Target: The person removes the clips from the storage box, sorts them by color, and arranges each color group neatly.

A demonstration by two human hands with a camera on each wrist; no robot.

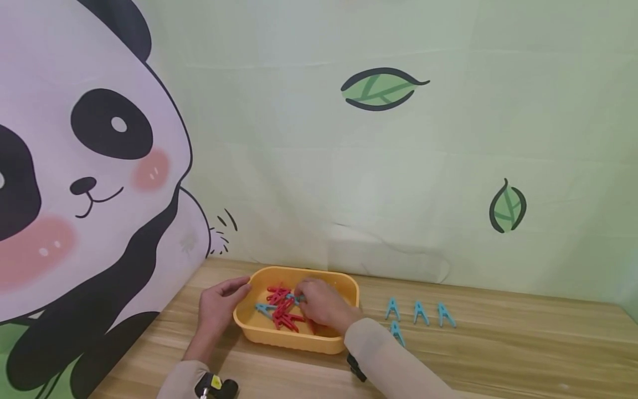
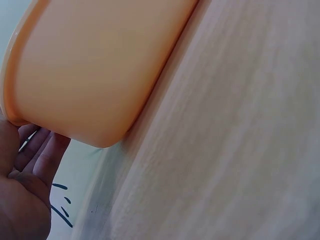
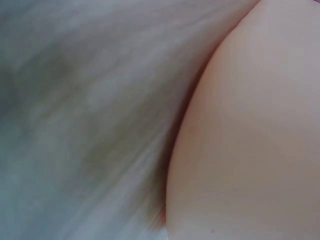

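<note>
A yellow plastic basin (image 1: 294,339) stands on the table and holds several red clothespins (image 1: 286,318) and a few blue ones. My left hand (image 1: 219,305) holds the basin's left end, with thumb at the rim and fingers (image 2: 50,160) under the lip in the left wrist view. Inside the basin, my right hand (image 1: 324,303) reaches down from the right, its fingertips beside a blue clothespin (image 1: 295,299); I cannot tell whether they pinch it. Another blue clothespin (image 1: 265,310) lies left of the red pile. The right wrist view shows the basin's outer wall (image 3: 250,140), no fingers.
Right of the basin, three blue clothespins (image 1: 420,313) stand in a row on the wooden table (image 1: 523,343). A further blue clothespin (image 1: 397,333) lies in front of them, partly behind the right sleeve. A green cloth backdrop (image 1: 279,166) with a printed panda rises behind.
</note>
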